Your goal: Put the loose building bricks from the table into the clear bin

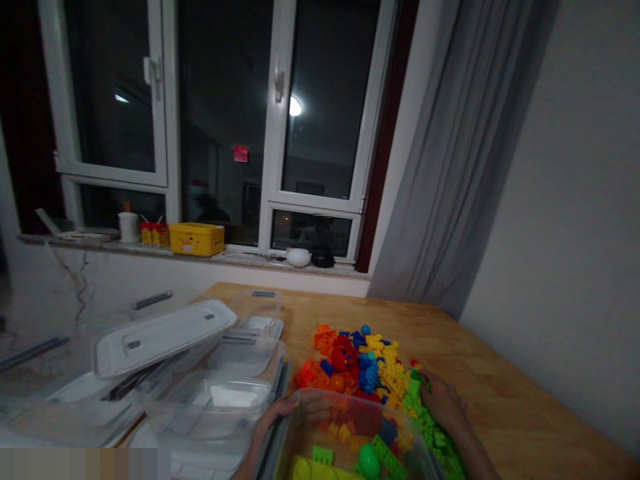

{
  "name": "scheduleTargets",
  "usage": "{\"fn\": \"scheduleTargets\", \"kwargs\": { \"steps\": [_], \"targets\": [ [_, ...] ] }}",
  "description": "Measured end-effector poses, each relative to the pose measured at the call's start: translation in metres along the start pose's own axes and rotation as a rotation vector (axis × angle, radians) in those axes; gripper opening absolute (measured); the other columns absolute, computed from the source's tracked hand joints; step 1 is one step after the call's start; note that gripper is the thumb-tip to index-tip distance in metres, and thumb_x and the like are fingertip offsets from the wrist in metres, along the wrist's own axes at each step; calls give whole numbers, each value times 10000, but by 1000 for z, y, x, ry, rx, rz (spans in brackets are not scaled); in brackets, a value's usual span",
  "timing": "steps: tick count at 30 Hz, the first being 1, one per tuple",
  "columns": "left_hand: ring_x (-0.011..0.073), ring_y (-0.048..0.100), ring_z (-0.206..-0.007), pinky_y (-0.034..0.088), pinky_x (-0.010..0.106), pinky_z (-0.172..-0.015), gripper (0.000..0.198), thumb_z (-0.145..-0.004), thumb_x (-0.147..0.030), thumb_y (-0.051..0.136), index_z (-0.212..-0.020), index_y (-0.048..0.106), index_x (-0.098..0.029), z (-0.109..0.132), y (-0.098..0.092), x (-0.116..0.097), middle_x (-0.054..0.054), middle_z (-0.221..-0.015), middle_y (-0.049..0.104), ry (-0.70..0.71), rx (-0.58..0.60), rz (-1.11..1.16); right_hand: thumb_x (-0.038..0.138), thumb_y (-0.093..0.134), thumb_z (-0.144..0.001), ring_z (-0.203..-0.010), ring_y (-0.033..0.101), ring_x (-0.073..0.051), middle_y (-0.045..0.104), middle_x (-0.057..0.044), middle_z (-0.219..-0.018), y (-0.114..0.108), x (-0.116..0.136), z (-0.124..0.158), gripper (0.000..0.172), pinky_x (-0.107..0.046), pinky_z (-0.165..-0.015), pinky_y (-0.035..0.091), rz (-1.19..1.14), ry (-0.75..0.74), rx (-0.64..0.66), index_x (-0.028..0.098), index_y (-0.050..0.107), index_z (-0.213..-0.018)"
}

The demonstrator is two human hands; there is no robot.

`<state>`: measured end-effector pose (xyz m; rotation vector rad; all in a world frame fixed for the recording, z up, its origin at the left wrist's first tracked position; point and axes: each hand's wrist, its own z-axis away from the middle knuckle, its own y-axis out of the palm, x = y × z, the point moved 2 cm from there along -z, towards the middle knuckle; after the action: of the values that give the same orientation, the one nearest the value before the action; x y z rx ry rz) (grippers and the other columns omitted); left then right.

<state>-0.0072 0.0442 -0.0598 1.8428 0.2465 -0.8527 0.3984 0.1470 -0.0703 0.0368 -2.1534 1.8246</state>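
"Two hands on my feed, both bare. Begin the list at the fingers."

"Left hand [265,425]: thumb and fingers bent about the corner of a clear bin [360,400], holding it. Right hand [444,400]: fingers curled low at the green bricks [436,435]; whether they have closed on one, I cannot tell from here."

"Bin contents?"

"One green egg-shaped piece [369,461], some green bricks, one yellow-green piece [320,470]."

"Main lot?"

"Loose bricks on the wooden surface [505,380], beyond and right of the bin, grouped by colour: green at the right hand, then yellow bricks [393,373], blue bricks [369,375], orange bricks [316,377]; one red piece [344,353] among them."

"Outlying items?"

"White lid [165,337] and clear boxes [235,387], left of the bin. Yellow box [197,239] on the windowsill."

"Step in hand?"

"I'd enter it as picking at the green bricks with the bin steadied. The next move, in my judgement, calls for a firm left hold and right fingers closing on green alone, clear of the adjoining yellow."
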Motion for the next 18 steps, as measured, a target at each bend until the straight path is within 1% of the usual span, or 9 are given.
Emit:
{"fn": "scheduleTargets", "kwargs": {
  "steps": [4,7,10,12,14,18],
  "targets": [
    [355,549,-1420,238,461,-1274,479,-840,-275,531,-1208,765,-79,1,5,-2,158,-1313,770,-4,-2,20,317,338,-960,-1288,632,-351,703,-77,-1421,0,0,0,516,-528,-1004,509,5,0,-7,308,629,-1386],
    [360,574,-1396,252,479,-1267,468,-833,-275,541,-1195,774,-90,0,7,-2,158,-1284,784,-11,6,18,329,370,-949,-1303,626,-350,691,-75,-1437,0,-1,-1,505,-511,-1008,516,7,5,-15,312,649,-1370],
    [378,604,-1361,250,498,-1268,449,-810,-304,575,-1138,802,-97,-1,8,-1,163,-1219,811,-23,10,9,320,413,-927,-1288,646,-317,702,-72,-1424,0,-2,-2,495,-457,-1026,515,8,-1,-20,312,670,-1349],
    [398,623,-1333,246,511,-1269,443,-777,-338,617,-1088,822,-98,-2,10,-1,168,-1159,831,-32,1,-7,315,421,-917,-1270,661,-307,713,-63,-1409,0,-2,-3,501,-443,-1007,526,9,-4,-23,322,662,-1356],
    [407,639,-1311,244,512,-1270,437,-753,-359,648,-1057,833,-104,-2,14,-3,165,-1118,843,-21,-14,-21,321,418,-916,-1263,664,-313,710,-67,-1414,0,-2,-3,526,-450,-986,537,14,4,-28,318,622,-1401],
    [405,633,-1319,256,507,-1268,401,-742,-361,673,-1009,839,-112,-1,23,-6,168,-1089,849,-32,-29,-14,357,416,-927,-1280,642,-359,661,-113,-1474,1,-2,-2,636,-518,-989,531,34,30,-44,286,443,-1559]
  ]
}}
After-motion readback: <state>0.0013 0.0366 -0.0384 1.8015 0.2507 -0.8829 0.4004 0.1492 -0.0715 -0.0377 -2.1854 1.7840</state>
